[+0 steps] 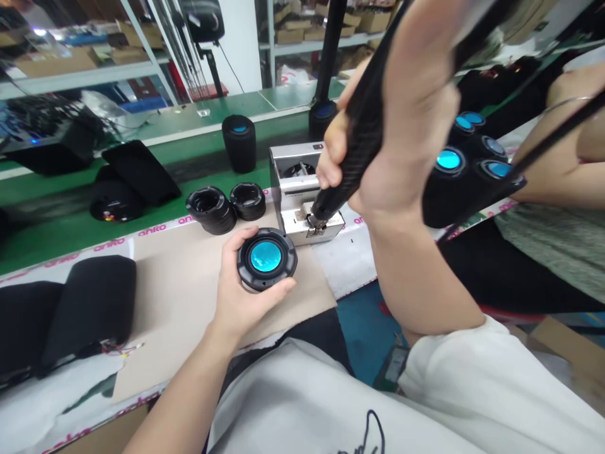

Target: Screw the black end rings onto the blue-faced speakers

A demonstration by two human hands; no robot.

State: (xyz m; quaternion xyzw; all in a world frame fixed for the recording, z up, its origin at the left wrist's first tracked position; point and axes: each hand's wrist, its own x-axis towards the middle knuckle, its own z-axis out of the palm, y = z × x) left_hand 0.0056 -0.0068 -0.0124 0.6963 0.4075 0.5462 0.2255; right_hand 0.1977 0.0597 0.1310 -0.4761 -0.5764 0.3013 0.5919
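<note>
Speaker driver clamped in left hand. Right hand clamped on electric screwdriver, bit at screw feeder, one o'clock from driver; hopper contents unclear.

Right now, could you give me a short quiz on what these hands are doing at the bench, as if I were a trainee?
1. What is the right hand gripping?
2. True or false: in this view, the stack of black plastic rings stands to the right of the silver metal screw feeder.
3. Which hand holds the round black speaker driver with a shiny blue centre?

Key:
1. A black corded electric screwdriver.
2. False: the stack is to its left.
3. The left hand.
</note>
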